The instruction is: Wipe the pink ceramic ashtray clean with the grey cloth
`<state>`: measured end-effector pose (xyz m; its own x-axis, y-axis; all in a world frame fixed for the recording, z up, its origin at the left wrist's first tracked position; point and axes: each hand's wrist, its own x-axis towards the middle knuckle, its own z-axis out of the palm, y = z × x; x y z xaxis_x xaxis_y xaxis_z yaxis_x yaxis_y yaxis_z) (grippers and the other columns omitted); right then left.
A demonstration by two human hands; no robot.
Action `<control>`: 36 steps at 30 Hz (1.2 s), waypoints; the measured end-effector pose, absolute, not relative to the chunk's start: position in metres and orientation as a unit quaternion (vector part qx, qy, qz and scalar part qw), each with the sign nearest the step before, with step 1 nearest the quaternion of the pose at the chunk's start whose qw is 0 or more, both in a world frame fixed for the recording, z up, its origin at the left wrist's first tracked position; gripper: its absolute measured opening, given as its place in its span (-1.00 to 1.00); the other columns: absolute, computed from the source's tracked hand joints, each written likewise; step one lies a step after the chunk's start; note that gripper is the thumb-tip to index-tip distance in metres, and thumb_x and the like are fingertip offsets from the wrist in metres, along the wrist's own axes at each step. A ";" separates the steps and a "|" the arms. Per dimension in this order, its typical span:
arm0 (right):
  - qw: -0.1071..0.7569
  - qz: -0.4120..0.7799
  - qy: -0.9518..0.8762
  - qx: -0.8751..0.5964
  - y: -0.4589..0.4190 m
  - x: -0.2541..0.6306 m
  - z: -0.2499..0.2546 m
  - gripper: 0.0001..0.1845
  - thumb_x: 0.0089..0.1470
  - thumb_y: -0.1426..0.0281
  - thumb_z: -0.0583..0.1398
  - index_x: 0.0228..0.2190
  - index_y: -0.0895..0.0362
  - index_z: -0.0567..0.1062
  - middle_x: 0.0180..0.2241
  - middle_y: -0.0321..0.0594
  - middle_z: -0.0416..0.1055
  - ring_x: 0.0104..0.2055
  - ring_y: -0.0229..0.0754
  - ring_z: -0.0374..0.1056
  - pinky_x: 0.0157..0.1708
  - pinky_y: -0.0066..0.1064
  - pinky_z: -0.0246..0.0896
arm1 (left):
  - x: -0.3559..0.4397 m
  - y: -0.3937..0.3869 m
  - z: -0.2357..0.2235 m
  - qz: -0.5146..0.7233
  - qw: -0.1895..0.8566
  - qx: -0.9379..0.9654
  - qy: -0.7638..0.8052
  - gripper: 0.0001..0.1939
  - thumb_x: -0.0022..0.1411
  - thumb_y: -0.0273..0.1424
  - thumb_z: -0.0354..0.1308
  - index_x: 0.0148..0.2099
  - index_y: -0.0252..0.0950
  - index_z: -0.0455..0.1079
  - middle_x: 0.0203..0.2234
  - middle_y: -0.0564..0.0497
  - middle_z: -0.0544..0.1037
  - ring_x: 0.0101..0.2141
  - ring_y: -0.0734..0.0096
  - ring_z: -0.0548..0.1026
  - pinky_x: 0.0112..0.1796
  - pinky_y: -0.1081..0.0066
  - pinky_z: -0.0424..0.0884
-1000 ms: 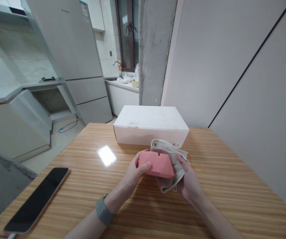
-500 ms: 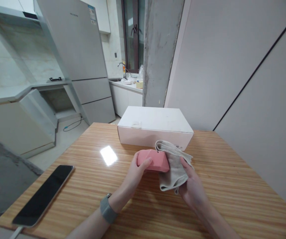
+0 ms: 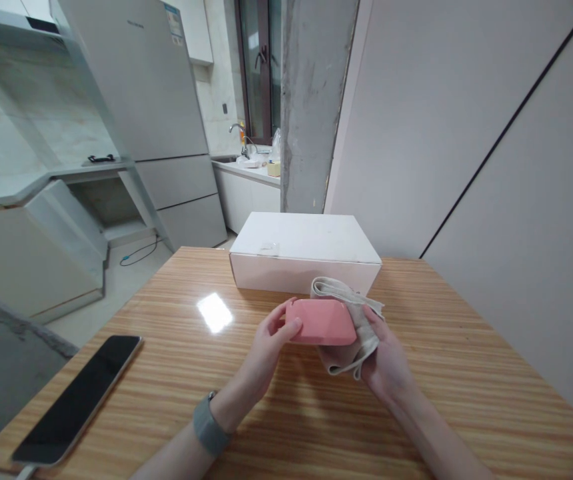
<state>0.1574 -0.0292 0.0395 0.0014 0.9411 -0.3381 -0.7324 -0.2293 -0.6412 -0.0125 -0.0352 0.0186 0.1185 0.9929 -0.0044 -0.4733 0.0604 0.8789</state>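
Observation:
A pink case [image 3: 322, 323], shaped like a glasses case, is held above the table. My left hand [image 3: 277, 333] grips its left end, thumb on the near face and fingers behind. My right hand [image 3: 385, 353] is closed on a folded grey-beige cloth [image 3: 342, 360], its thumb lying along the cloth's right side. The cloth sits behind the case and round its right end, touching it. Part of the cloth is hidden by the case, and most of the right fingers are hidden under the cloth.
Just beyond my hands, a white box [image 3: 306, 240] stands on the wooden table [image 3: 176, 373]. A black phone [image 3: 79, 397] with a white cable lies at the table's left edge. Further off are a fridge [image 3: 141, 100], a sink counter and a concrete pillar [image 3: 311, 107].
The pink case has shifted right and turned its broad face more towards me, covering more of the cloth. The cloth is bunched more closely round the case's right end. The view has shifted slightly.

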 end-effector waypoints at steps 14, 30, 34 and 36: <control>0.624 0.665 -0.184 -0.367 -0.033 0.149 0.036 -0.61 -0.18 0.18 0.38 -0.27 0.09 0.61 -0.20 -0.22 0.61 0.01 0.06 0.43 0.02 -0.19 0.33 | -0.008 -0.045 0.027 0.535 0.684 0.339 0.362 -0.06 -0.06 -0.24 0.39 0.31 -0.22 0.05 -0.03 -0.17 0.46 -0.06 0.14 0.45 -0.09 0.30 0.37; 0.602 0.697 -0.194 -0.337 -0.037 0.148 0.039 -0.64 -0.11 0.16 0.33 -0.28 0.11 0.63 -0.17 -0.15 0.60 0.04 0.10 0.41 0.05 -0.12 0.29 | -0.013 -0.029 0.010 0.550 0.580 0.379 0.466 -0.21 -0.16 -0.21 0.44 0.13 -0.32 0.32 0.00 -0.18 0.48 0.00 0.07 0.41 -0.03 0.29 0.33; 0.626 0.672 -0.170 -0.358 -0.033 0.151 0.037 -0.67 -0.08 0.19 0.30 -0.27 0.11 0.62 -0.20 -0.17 0.61 0.02 0.08 0.42 0.04 -0.14 0.30 | -0.018 -0.029 0.012 0.528 0.689 0.313 0.386 -0.50 0.09 -0.06 0.20 0.00 -0.23 0.44 -0.06 -0.07 0.51 -0.08 0.23 0.44 -0.19 0.39 0.39; 0.629 0.668 -0.167 -0.361 -0.032 0.153 0.037 -0.68 -0.05 0.19 0.27 -0.28 0.10 0.62 -0.21 -0.20 0.62 0.01 0.07 0.43 0.03 -0.15 0.31 | -0.021 -0.029 0.015 0.515 0.710 0.314 0.364 -0.58 0.15 -0.10 0.14 -0.01 -0.20 0.47 -0.07 -0.04 0.52 -0.11 0.29 0.45 -0.23 0.44 0.38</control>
<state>0.1528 -0.0317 0.0365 0.0526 0.9610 -0.2714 -0.7196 -0.1519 -0.6776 -0.0208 -0.0291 0.0150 0.2051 0.9595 -0.1933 -0.5026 0.2727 0.8204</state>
